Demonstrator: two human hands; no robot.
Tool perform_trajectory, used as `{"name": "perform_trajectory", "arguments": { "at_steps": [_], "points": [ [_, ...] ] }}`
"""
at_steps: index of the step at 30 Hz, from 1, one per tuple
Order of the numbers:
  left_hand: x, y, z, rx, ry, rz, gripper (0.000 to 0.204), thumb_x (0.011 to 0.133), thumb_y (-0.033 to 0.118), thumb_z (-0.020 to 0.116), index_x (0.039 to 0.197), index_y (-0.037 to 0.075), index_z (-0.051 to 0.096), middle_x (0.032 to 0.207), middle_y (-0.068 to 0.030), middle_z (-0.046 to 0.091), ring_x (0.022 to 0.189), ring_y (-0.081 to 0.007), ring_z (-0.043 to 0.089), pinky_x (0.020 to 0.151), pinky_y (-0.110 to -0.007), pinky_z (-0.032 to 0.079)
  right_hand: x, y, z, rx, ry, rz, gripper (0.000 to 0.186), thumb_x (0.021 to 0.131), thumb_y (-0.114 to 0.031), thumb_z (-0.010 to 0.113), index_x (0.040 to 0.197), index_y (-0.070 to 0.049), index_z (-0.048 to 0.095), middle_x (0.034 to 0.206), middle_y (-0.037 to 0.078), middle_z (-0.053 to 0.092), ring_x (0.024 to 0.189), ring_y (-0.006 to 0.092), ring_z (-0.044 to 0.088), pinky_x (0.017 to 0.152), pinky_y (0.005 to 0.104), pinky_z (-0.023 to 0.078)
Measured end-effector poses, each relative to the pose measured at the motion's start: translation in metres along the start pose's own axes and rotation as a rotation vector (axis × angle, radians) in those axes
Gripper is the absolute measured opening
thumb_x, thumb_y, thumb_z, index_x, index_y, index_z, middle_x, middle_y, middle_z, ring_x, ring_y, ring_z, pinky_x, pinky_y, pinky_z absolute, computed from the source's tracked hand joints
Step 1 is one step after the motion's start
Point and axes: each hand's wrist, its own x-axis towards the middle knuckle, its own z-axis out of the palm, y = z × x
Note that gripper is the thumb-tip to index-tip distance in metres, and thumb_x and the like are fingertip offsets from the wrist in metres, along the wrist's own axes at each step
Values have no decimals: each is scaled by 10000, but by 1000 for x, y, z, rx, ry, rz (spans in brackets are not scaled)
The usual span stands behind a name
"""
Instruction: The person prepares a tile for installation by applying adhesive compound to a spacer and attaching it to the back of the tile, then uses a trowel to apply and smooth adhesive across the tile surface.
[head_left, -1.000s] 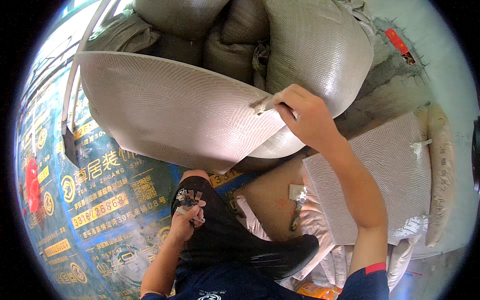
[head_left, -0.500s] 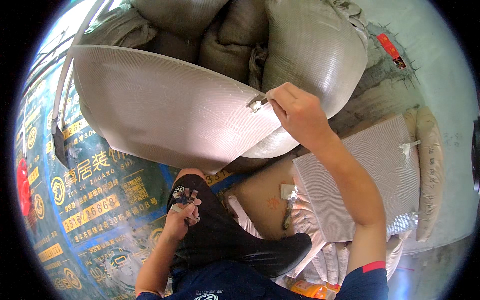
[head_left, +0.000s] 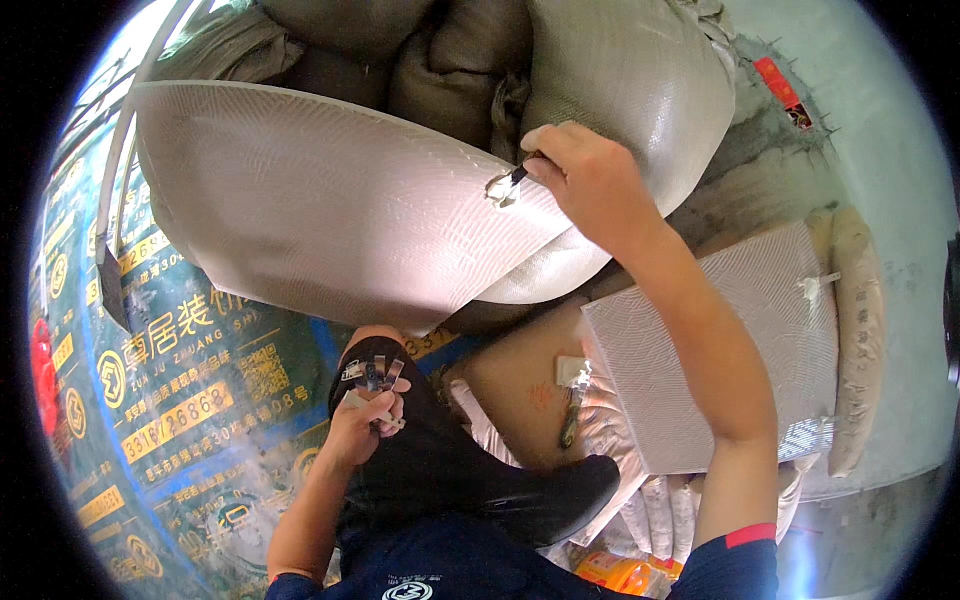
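My right hand is closed on a small dark tool, whose end meets a white paste patch near the upper right edge of a large pale panel with swirled ridges. The panel rests against grey woven sacks. My left hand, over my black-clad leg, is closed on several small flat metal and pale pieces. A second ridged panel, with a white fitting at its right edge, lies to the right, partly behind my right forearm.
Pinkish filled bags lie by the second panel, beside a brown board and a white piece with a handled tool. Printed green sheeting covers the floor at left. A long-handled tool stands at far left. Orange packaging lies below.
My right hand has moved slightly up and its fingers have shifted, showing more of the dark tool and white patch. My left hand stays closed on its pieces. The view has shifted slightly.
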Motion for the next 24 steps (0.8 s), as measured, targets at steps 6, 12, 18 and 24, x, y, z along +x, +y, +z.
{"name": "perform_trajectory", "arguments": {
  "at_steps": [6,12,18,24],
  "points": [
    [1,11,28,-107,-82,40,312,844,148,641,1099,-24,588,730,-47,564,563,-119,462,507,-267,365,-42,-52,-24,404,187,537,275,862,-235,669,1067,-53,646,940,137,667,763,205,652,724,339,522],
    [10,18,52,25,-267,9,205,882,151,603,1042,22,609,871,-84,624,691,-127,511,578,-263,379,-138,-130,50,1119,-347,769,364,851,-274,702,1103,-19,641,944,97,659,807,153,609,730,277,488],
    [33,-13,66,213,-286,-195,265,902,199,568,1049,-14,624,793,-78,614,646,-124,508,559,-260,368,-214,-169,102,1324,161,1249,197,892,-200,649,920,-6,626,855,42,621,761,88,539,692,250,436],
    [35,-71,63,272,-201,-314,320,893,183,580,1123,-40,591,787,-83,615,605,-124,500,542,-258,371,-265,-145,101,1466,841,1662,197,982,-214,500,1014,-21,514,786,105,617,646,139,591,565,269,497]
  ]
}}
